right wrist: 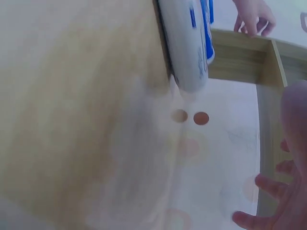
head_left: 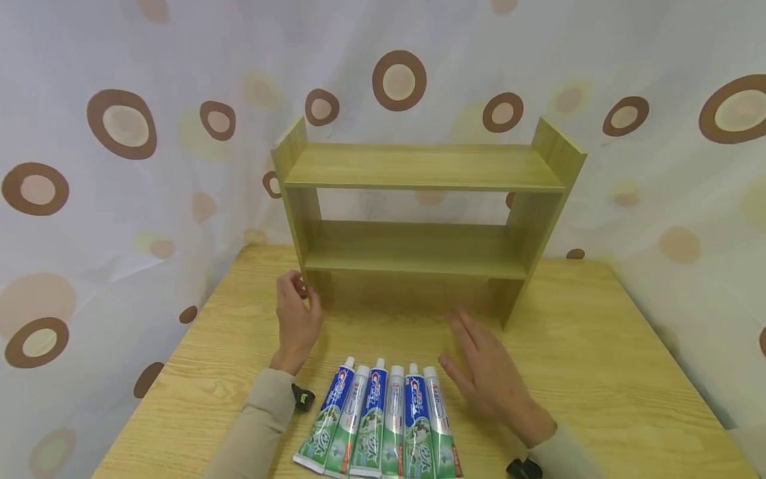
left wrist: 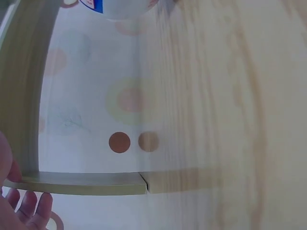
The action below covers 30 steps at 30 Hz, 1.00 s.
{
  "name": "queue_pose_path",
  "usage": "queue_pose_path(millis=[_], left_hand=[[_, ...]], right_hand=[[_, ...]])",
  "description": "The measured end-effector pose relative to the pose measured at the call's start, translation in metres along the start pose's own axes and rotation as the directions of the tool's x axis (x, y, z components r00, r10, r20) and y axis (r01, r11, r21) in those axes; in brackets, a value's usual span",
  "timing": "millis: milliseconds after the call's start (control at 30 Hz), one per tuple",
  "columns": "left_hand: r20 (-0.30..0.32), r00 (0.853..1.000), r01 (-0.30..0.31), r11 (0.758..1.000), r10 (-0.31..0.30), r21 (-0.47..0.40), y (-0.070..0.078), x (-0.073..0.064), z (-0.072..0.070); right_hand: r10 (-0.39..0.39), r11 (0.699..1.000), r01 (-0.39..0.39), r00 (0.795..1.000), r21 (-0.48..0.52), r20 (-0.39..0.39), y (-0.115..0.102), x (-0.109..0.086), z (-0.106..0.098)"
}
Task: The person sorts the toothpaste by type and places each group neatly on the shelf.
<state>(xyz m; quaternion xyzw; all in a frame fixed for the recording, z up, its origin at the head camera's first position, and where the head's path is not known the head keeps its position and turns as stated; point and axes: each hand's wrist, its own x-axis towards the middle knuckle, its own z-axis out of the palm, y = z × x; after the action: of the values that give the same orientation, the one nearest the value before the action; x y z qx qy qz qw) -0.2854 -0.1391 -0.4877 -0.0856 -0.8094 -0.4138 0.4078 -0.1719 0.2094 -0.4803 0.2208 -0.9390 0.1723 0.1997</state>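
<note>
A pale wooden two-tier shelf [head_left: 413,249] stands upright at the back of the table. My left hand [head_left: 297,319] grips the lower part of its left side panel [left wrist: 91,184], thumb on one face and fingers on the other. In front of the shelf's right end, my right hand [head_left: 487,366] hovers with its fingers extended, slightly blurred. The right wrist view shows these fingers [right wrist: 271,187] spread and holding nothing. Between my forearms lie several toothpaste tubes [head_left: 393,419] in a fanned row, blue-and-green ones alternating with silver-and-green ones, caps towards the shelf.
The wooden table [head_left: 598,372] extends to both sides of the shelf. Behind it and at the sides hangs a pale curtain [head_left: 455,40] with brown ring and dot patterns. Black straps [head_left: 303,397] sit at my wrists, over light sleeves.
</note>
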Motion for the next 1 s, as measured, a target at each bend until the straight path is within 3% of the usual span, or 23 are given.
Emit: queue_pose_path(millis=[367, 467, 567, 667, 1000], left_hand=[[-0.001, 1.0, 0.022, 0.999, -0.022, -0.043, 0.001, 0.004, 0.0], [-0.009, 1.0, 0.026, 0.999, -0.026, -0.034, -0.001, 0.003, -0.001], [-0.029, 1.0, 0.01, 1.0, -0.011, -0.026, -0.003, 0.002, -0.003], [-0.054, 0.998, -0.02, 0.999, 0.018, -0.03, -0.005, 0.002, -0.002], [-0.082, 0.995, -0.062, 0.997, 0.059, -0.036, -0.013, 0.008, 0.0]], right_hand=[[0.09, 0.992, -0.102, 0.986, 0.079, 0.143, -0.021, -0.023, 0.004], [0.128, 0.98, -0.161, 0.961, 0.12, 0.245, -0.028, -0.027, 0.002], [0.164, 0.959, -0.234, 0.92, 0.163, 0.355, -0.034, -0.03, -0.003], [0.175, 0.943, -0.274, 0.892, 0.19, 0.417, -0.038, -0.032, -0.008], [0.086, 0.963, -0.19, 0.889, 0.191, 0.45, -0.041, -0.042, -0.012]])
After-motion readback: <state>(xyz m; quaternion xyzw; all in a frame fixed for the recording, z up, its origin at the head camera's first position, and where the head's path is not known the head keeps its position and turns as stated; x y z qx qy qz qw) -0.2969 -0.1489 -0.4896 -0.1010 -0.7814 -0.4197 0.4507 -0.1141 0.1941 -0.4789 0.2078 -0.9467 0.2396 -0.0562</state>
